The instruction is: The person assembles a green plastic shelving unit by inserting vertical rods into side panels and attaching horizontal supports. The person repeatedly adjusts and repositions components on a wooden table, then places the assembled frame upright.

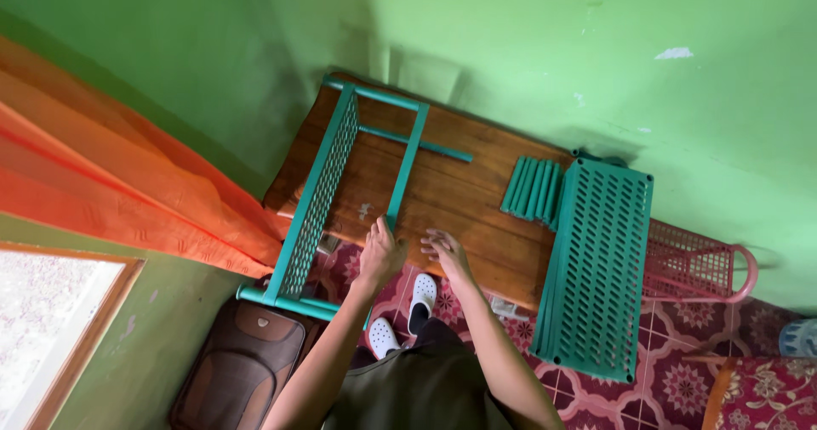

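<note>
A teal plastic shelf frame [328,193], made of a perforated panel with round poles joined to it, is laid across the left end of a wooden desk [459,200], its lower end overhanging the near edge. The lower tip of one of its poles [405,168] is met by the left hand [380,256] at the near edge of the desk; the fingers are curled against it, though whether the pole is truly gripped cannot be told. The right hand [446,250] is laid just beside it on the near edge, fingers spread and released, with nothing held. A bundle of loose teal poles [533,189] is seen near the desk's far edge, toward the right. A stack of teal slotted shelf panels [596,268] is laid over the right end of the desk, hanging past the near edge. A pink plastic basket [698,264] is seen beyond that end. Below the near edge, white slippers [408,313] are worn on a patterned red tiled floor [672,379]. A brown suitcase [242,362] is stood under the left corner, an orange curtain [111,183] hangs to the left, and a green wall [545,56] lies behind.
</note>
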